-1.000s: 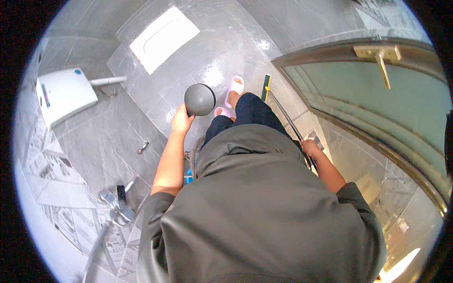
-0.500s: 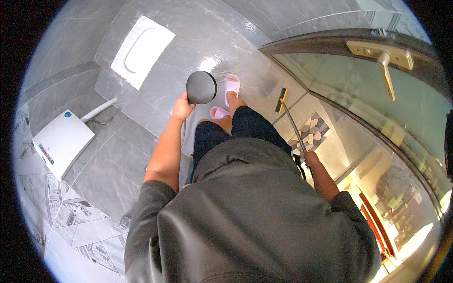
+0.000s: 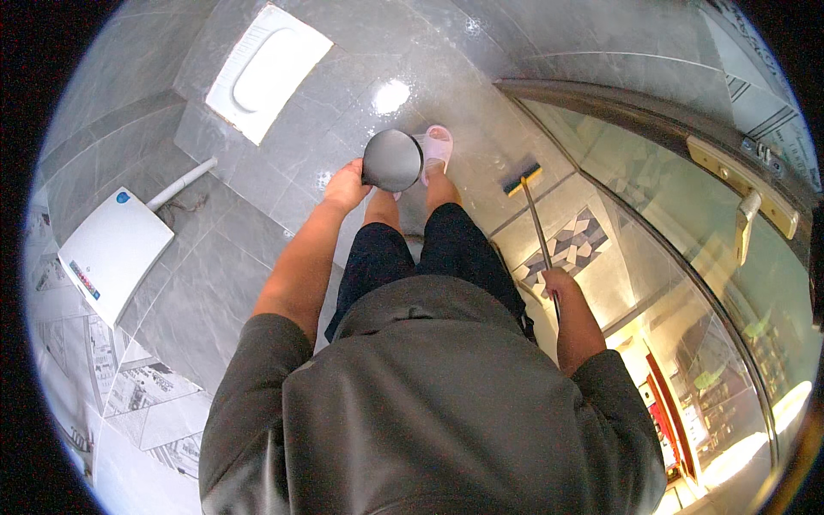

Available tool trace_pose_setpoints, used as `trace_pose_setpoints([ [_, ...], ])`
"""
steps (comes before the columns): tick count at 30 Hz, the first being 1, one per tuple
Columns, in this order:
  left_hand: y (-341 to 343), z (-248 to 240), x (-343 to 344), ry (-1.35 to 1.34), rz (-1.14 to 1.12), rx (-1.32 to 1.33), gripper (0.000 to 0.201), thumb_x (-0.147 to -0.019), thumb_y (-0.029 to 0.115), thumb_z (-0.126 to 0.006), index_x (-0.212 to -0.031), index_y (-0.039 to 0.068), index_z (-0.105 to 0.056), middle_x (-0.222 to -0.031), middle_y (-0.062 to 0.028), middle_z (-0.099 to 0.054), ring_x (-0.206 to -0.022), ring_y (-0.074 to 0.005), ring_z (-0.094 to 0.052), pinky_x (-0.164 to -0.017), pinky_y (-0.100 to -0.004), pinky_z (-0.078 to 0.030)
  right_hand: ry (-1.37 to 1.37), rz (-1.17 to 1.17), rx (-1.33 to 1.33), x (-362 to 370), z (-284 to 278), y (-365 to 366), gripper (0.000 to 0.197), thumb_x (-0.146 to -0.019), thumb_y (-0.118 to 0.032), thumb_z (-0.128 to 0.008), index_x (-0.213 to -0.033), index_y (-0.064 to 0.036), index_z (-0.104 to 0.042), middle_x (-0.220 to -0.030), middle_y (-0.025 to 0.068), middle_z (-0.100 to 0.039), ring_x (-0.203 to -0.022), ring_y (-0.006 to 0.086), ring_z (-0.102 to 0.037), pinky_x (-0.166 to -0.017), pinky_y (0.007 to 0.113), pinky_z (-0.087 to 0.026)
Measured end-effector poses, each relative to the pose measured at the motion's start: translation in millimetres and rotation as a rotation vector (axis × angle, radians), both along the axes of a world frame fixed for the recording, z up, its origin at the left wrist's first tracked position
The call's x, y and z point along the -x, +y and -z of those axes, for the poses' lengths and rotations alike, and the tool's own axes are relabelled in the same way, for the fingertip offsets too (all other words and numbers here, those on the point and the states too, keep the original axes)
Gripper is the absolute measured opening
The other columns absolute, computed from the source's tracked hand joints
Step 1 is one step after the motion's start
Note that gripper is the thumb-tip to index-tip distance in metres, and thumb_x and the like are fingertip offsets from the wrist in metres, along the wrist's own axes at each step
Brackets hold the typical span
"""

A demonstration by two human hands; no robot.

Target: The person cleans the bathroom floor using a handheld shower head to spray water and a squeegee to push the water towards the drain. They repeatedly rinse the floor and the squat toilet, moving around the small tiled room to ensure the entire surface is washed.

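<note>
A round, dark shower head (image 3: pixel 392 160) is gripped in my left hand (image 3: pixel 346 185), its broad disc facing up toward me. Faint water streaks show beside it, near the pink slipper (image 3: pixel 438 144) on my foot. My right hand (image 3: pixel 562 287) is wrapped around the thin dark pole of a long-handled floor brush (image 3: pixel 537 219). The brush's yellow-and-dark head (image 3: pixel 522 179) lies on the pale floor by the doorway. My other foot is mostly hidden behind the shower head.
A white squat toilet (image 3: pixel 267 73) is set in the grey tiled floor (image 3: pixel 343 77). At left stands a white cistern (image 3: pixel 116 249) with a white pipe (image 3: pixel 182 184). The glass door (image 3: pixel 669 210) with its metal handle (image 3: pixel 745 225) is at right. A patterned floor patch (image 3: pixel 571 247) lies below the brush head.
The shower head has shifted right in the picture. The brush head has turned and moved slightly right, its pole now steeper. My feet have moved, and the door appears farther right and lower.
</note>
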State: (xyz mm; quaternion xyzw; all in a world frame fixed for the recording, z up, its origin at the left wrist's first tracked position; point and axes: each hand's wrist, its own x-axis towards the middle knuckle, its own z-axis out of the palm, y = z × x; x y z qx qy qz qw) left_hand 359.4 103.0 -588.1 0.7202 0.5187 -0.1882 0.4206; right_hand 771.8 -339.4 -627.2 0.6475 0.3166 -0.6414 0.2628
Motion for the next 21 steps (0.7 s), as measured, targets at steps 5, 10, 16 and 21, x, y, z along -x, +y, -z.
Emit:
trace_pose_setpoints([
  [5, 17, 24, 11, 0.030, -0.009, -0.044, 0.038, -0.066, 0.016, -0.065, -0.099, 0.007, -0.047, -0.096, -0.0165, -0.057, -0.092, -0.0328, -0.054, -0.077, -0.0404, -0.044, 0.088, -0.535, -0.086, 44, -27, 123, 0.024, -0.074, -0.014, -0.054, -0.078, 0.0094, -0.057, -0.061, 0.0204, -0.058, -0.049, 0.0325, -0.058, -0.045, 0.043, -0.047],
  [10, 47, 32, 25, 0.012, -0.048, -0.079, 0.039, -0.067, 0.017, -0.065, -0.100, 0.006, -0.047, -0.093, -0.0175, -0.058, -0.089, -0.0330, -0.055, -0.075, -0.0407, -0.045, -0.319, 0.275, -0.077, 120, -40, 234, 0.025, -0.073, -0.010, -0.048, -0.086, 0.0081, -0.058, -0.073, 0.0230, -0.060, -0.065, 0.0344, -0.061, -0.058, 0.040, -0.049],
  [16, 73, 13, 16, -0.110, -0.070, -0.184, 0.036, -0.066, 0.018, -0.066, -0.096, 0.005, -0.050, -0.088, -0.0183, -0.059, -0.084, -0.0340, -0.056, -0.071, -0.0413, -0.045, -0.353, 0.165, -0.393, 198, -11, 308, 0.024, -0.074, -0.014, -0.049, -0.083, 0.0063, -0.058, -0.077, 0.0263, -0.059, -0.072, 0.0352, -0.060, -0.062, 0.039, -0.048],
  [21, 76, -17, -13, -0.087, 0.149, -0.118, 0.043, -0.065, 0.025, -0.068, -0.098, 0.004, -0.050, -0.090, -0.0169, -0.059, -0.086, -0.0310, -0.057, -0.073, -0.0392, -0.045, -0.131, 0.564, -0.130, 200, -45, 322, 0.030, -0.079, -0.024, -0.047, -0.078, 0.0046, -0.055, -0.060, 0.0191, -0.055, -0.047, 0.0282, -0.055, -0.045, 0.040, -0.044],
])
